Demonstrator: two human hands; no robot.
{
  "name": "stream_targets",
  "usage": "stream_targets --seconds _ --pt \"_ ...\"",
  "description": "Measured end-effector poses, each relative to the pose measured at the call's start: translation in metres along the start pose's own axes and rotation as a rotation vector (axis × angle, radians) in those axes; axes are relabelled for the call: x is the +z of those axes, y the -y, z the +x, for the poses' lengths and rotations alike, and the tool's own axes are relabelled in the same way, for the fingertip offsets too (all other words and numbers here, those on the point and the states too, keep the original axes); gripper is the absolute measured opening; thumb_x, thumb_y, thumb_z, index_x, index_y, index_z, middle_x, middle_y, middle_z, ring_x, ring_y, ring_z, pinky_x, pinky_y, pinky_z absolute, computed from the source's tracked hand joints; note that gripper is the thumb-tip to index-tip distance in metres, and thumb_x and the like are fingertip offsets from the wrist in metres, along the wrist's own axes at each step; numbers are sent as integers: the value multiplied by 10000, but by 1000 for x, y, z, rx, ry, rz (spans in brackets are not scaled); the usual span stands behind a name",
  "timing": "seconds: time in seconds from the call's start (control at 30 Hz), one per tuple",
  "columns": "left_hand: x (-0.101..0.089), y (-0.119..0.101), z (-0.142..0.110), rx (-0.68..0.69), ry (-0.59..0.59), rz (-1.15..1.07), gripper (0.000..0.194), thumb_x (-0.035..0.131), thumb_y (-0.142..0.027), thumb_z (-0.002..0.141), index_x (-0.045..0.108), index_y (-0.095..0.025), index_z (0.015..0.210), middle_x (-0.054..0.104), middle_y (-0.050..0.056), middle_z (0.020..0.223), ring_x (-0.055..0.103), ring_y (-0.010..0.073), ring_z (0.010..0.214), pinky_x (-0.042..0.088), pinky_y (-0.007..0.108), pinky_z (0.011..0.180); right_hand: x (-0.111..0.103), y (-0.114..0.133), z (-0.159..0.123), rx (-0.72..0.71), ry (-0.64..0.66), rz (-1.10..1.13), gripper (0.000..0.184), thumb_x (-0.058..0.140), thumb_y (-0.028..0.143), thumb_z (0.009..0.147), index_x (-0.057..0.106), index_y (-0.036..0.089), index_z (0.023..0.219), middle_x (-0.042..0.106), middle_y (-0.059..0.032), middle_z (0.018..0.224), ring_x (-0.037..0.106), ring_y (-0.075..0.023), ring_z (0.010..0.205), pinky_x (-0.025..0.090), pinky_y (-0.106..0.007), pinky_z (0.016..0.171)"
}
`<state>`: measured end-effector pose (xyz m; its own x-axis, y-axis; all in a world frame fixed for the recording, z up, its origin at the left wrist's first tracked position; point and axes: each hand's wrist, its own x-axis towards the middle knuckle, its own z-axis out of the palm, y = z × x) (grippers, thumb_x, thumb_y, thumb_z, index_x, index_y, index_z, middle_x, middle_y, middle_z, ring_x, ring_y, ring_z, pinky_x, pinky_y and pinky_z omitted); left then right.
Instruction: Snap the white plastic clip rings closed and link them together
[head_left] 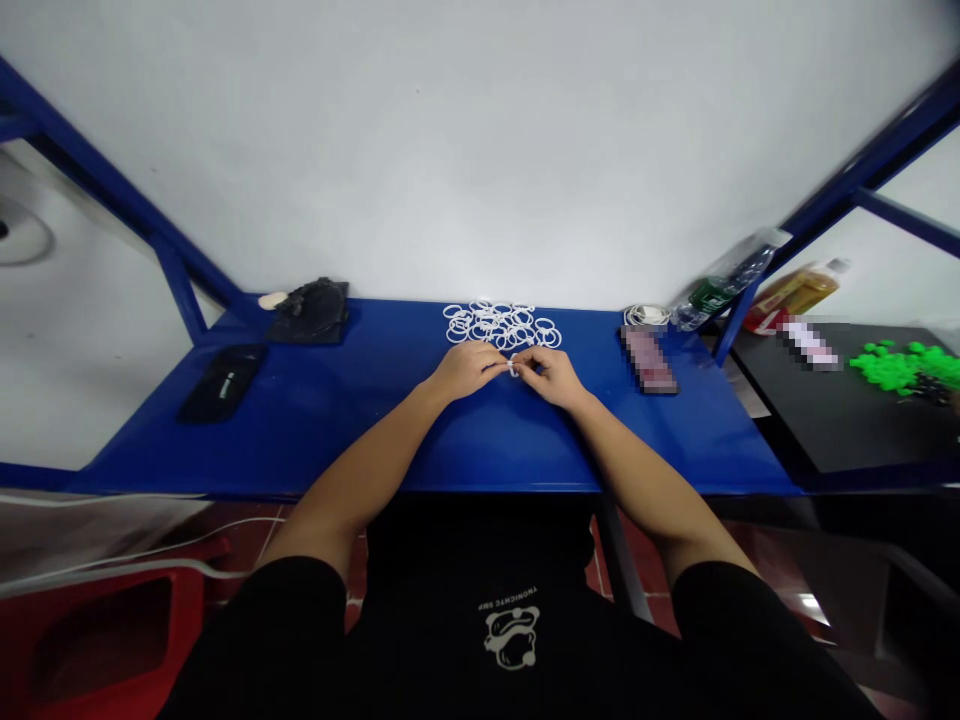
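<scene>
My left hand [470,370] and my right hand [552,376] meet above the middle of the blue table. Between their pinched fingertips is a small white plastic piece [513,367], mostly covered by the fingers; it looks like one of the white rings nearby. Just beyond my hands, several thin white rings [501,324] lie in a loose, overlapping heap near the wall.
On the blue table [360,400] lie a black pouch [223,384], a dark plastic bag [311,312], a coiled white cable [646,315] and a blurred phone-like object [649,360]. A plastic bottle [724,285] leans by the right frame. Green pieces [900,366] lie on a neighbouring dark table.
</scene>
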<state>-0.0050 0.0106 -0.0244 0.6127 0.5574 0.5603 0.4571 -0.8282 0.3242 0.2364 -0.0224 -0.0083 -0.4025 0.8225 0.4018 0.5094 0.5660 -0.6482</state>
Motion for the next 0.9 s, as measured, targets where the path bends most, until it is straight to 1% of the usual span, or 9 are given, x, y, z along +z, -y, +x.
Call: stream_targets --seconds 0.1,0.27,0.37,0.43,0.5,0.6,0.67,0.77,0.9 --pt "-2 -3 0 18 22 22 344 543 -406 1126 800 -237 971 812 66 977 743 216 925 572 379 874 -1 0 0 4 3 -13 244 597 390 1020 776 225 998 815 -62 940 719 -197 796 560 -319 769" --pt "-3 -8 0 29 56 51 365 515 -382 1116 783 -224 925 795 77 943 725 216 892 561 377 848 -2 4 -1 -4 50 -11 233 604 385 1019 767 223 982 807 -58 915 713 -197 785 555 -318 765" --pt "-2 -8 0 39 49 63 383 513 -343 1103 756 -223 833 772 72 869 708 208 842 554 370 821 -2 8 -1 -11 51 12 216 595 351 1006 757 215 963 796 -55 899 703 -192 776 548 -311 756" --pt "-1 -7 0 40 33 54 376 527 -329 1092 752 -225 809 771 69 856 706 206 830 554 369 816 -2 11 -1 -12 48 24 208 593 339 1002 753 214 960 791 -50 890 692 -187 765 542 -307 748" --pt "-2 -5 0 36 20 46 347 547 -335 1088 769 -231 842 788 62 887 717 202 849 556 365 827 -2 11 0 -17 41 40 199 602 340 1002 753 214 973 791 -44 891 685 -181 759 539 -302 743" --pt "-4 -4 0 32 -4 55 277 597 -362 1084 795 -222 949 806 55 922 732 197 861 554 351 828 0 8 1 -38 27 82 177 635 340 993 750 208 974 784 -34 864 678 -169 732 528 -287 712" --pt "-4 -3 -1 55 -3 56 258 616 -362 1085 796 -204 990 810 58 928 737 196 853 550 341 816 1 5 1 -51 29 114 160 665 340 981 745 203 959 771 -24 825 671 -160 701 516 -275 681" --pt "-2 -5 -1 101 27 45 275 580 -329 1106 792 -196 989 814 62 939 743 192 860 548 335 815 2 1 0 -58 40 136 158 686 351 981 737 206 944 760 -13 797 663 -155 679 503 -266 657" --pt "0 -8 -2 103 37 42 318 549 -316 1113 778 -196 928 812 61 922 739 195 843 544 345 805 3 0 -1 -64 38 132 159 654 328 1009 726 216 922 762 -11 805 654 -152 677 485 -262 639"
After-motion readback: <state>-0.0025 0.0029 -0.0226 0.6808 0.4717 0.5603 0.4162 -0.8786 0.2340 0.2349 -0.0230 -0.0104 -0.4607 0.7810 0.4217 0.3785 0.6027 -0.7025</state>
